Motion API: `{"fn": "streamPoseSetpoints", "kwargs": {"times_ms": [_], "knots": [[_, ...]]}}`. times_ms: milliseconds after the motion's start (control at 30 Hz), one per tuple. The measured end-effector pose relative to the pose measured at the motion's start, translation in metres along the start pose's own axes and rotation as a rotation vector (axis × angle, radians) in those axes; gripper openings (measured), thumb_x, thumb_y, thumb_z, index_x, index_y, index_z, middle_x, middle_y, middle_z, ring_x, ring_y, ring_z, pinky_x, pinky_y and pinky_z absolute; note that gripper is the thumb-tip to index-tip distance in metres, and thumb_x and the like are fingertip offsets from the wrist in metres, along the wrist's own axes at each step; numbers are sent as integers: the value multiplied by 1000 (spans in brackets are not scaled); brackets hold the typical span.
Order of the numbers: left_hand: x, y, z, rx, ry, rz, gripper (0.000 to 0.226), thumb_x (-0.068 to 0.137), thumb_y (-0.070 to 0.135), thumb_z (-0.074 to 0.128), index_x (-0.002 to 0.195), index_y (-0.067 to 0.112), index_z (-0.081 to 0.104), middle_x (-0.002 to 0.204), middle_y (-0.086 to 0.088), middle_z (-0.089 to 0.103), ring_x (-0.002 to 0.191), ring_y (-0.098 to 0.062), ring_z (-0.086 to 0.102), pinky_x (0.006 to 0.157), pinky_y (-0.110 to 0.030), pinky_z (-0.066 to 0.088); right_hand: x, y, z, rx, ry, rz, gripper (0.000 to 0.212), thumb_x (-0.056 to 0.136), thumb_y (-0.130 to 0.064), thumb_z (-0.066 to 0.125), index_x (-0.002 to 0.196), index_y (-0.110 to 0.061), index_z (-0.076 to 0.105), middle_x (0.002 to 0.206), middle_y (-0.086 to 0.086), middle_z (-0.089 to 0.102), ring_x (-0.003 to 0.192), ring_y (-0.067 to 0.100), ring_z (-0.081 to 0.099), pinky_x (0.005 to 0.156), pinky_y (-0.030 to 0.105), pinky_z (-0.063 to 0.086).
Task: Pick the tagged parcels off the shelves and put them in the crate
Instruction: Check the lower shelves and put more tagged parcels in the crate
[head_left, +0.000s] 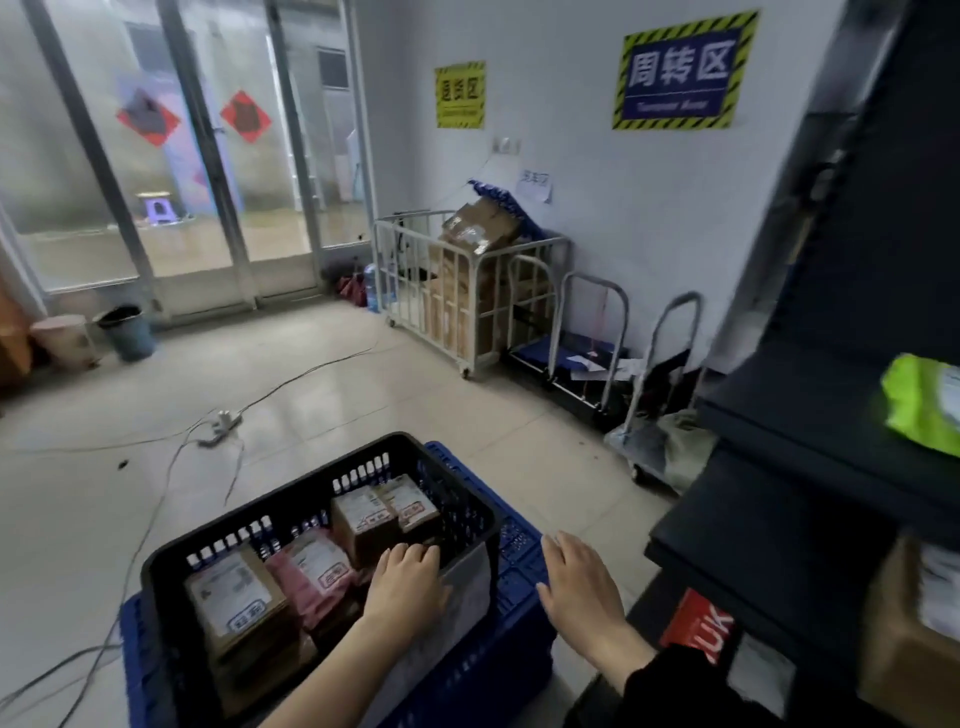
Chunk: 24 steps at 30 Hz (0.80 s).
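Hands are divided: the left hand (408, 582) is lowered, fingers bent, among parcels (363, 519) at the crate's (322, 480) right edge, its hold not discernible, while the right hand (582, 587) is held spread and empty toward the shelves (810, 426), likely readied for the next pick.
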<state>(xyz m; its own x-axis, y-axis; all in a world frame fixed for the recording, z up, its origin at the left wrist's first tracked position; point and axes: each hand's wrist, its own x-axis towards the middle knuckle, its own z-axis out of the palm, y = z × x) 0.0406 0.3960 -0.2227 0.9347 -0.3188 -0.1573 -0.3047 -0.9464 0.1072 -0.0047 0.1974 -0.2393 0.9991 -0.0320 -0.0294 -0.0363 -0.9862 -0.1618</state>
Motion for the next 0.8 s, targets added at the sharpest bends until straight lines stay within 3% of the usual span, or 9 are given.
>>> {"fn": "streamPoseSetpoints", "kwargs": {"times_ms": [100, 233, 433, 633, 800], "knots": [[-6, 35, 2, 3, -10, 102, 53, 96, 40, 41, 143, 16, 33, 146, -5, 39, 139, -25, 28, 114, -34, 22, -32, 22, -8, 10, 67, 81, 58, 86, -26, 58, 136, -2, 42, 137, 13, 45, 128, 30, 46, 106, 36, 37], [-8, 82, 10, -19, -72, 226, 53, 96, 40, 41, 143, 16, 32, 146, -5, 38, 138, -25, 27, 114, -34, 23, -76, 57, -24, 9, 34, 222, 51, 96, -24, 40, 143, -8, 27, 147, 10, 31, 136, 26, 29, 113, 33, 22], [-16, 161, 17, 13, -118, 419, 51, 96, 42, 41, 140, 15, 35, 144, -5, 40, 137, -25, 29, 113, -34, 26, -148, 117, -41, -6, 35, 451, 59, 98, -31, 39, 149, -12, 16, 156, 7, 16, 144, 23, 14, 118, 32, 13], [-49, 260, 20, -5, -98, 620, 52, 94, 27, 43, 143, 16, 30, 144, -5, 38, 137, -25, 29, 109, -33, 28, -235, 170, -60, -14, 87, 658, 59, 98, -32, 40, 149, -15, 16, 156, 5, 18, 143, 22, 18, 116, 32, 18], [-85, 332, 22, 24, -105, 757, 53, 95, 39, 43, 142, 18, 33, 145, -4, 38, 138, -24, 28, 112, -34, 26, -310, 209, -73, 13, 108, 804, 60, 98, -34, 38, 149, -16, 14, 156, 5, 17, 142, 23, 22, 112, 33, 26]]}}
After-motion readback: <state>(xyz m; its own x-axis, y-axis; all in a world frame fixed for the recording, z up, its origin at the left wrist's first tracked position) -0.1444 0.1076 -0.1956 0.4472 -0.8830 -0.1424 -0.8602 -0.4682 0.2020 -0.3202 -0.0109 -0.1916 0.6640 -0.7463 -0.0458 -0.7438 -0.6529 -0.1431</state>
